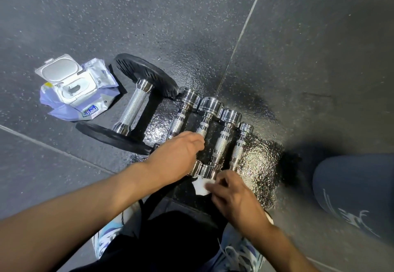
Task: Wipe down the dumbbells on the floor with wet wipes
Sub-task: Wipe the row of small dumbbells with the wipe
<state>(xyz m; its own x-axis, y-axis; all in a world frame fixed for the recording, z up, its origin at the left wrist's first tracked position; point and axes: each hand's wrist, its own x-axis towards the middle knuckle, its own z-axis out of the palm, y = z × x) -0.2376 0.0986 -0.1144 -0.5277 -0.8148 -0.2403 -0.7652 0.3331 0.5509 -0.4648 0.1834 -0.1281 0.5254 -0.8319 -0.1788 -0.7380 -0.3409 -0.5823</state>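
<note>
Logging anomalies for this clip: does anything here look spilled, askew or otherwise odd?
The floor shines in glossy patches around the four chrome dumbbells, as if wet, unlike the matte floor elsewhere. The wipes pack lies with its lid open. Nothing else stands out.

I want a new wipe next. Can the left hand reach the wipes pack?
Probably yes. The left hand holds a chrome dumbbell but could let go; the wipes pack lies lid-open to its left, with only the low black-plated dumbbell between.

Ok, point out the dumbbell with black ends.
The big dumbbell beside the wet wipes pack; its ends are black plates, the four small dumbbells are all chrome.
</note>
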